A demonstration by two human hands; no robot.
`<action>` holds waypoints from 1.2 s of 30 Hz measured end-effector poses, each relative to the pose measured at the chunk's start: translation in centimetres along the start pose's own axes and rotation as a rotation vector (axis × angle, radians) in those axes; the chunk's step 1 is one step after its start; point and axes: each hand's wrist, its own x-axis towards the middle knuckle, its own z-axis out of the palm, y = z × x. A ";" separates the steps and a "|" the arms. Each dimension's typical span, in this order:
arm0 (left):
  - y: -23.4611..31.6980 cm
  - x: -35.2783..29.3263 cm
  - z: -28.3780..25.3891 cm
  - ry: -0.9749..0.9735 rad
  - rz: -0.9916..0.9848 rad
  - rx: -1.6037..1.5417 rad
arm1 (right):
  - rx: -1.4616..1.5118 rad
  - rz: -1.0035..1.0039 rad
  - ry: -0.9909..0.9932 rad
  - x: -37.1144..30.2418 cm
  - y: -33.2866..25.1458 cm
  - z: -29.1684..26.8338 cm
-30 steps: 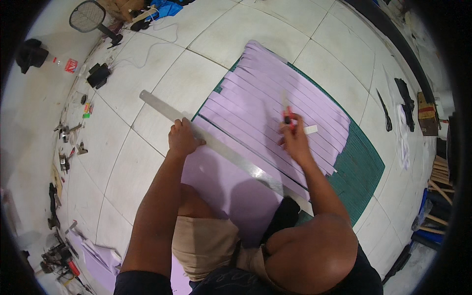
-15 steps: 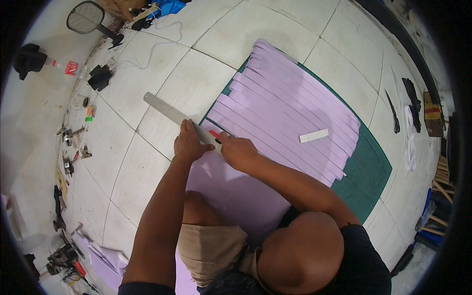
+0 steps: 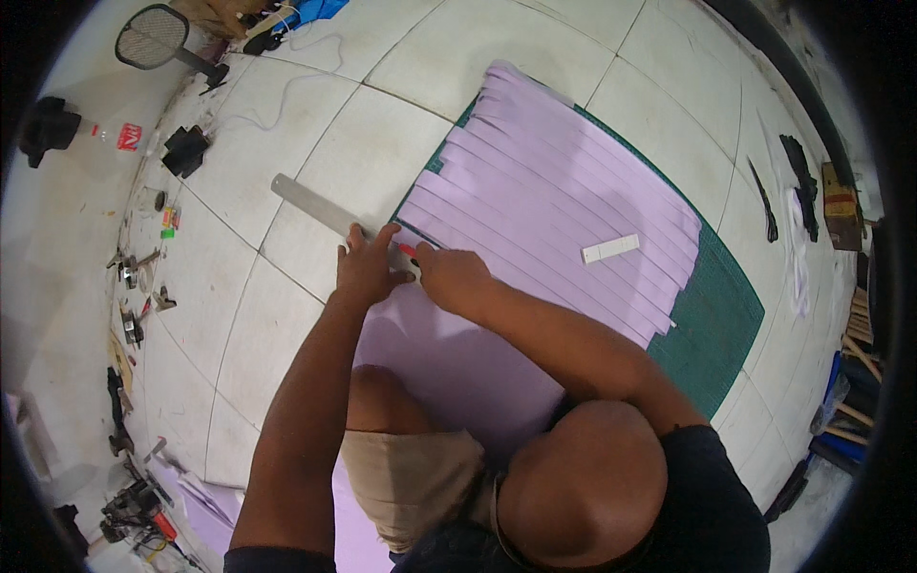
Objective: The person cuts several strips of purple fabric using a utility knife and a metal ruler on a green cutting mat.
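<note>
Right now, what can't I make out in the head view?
Head view:
Red tool: grip mostly hidden by the right hand; tip too small to tell.
Grey ruler: lower end hidden behind the right hand and forearm.
Lilac fabric: near part hidden by the tan shorts.

At the upper left of the frame, a black racket with an oval mesh head; farther right along the top edge, a crumpled piece of blue plastic. Below the racket, a clear bottle with a red label just beside a bulky black object, and a small black angular object on the white tiled floor. At the lower left, a dark metal machine with a red handle. At the right, a long dark pointed tool, a bunched black cloth and a brown and red box.
</note>
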 end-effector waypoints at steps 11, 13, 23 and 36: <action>0.6 0.1 -0.9 -0.058 -0.090 -0.045 | 0.021 0.181 -0.203 -9.7 3.3 -3.2; 1.1 0.1 -0.8 -0.036 -0.099 -0.066 | 0.007 0.209 -0.216 -12.7 5.3 -2.9; -0.8 1.1 0.4 0.031 0.021 -0.078 | -0.089 0.434 -0.412 -27.3 12.0 -3.5; -3.6 2.8 2.8 0.021 0.081 -0.038 | -0.181 0.459 -0.335 -42.9 21.2 -0.7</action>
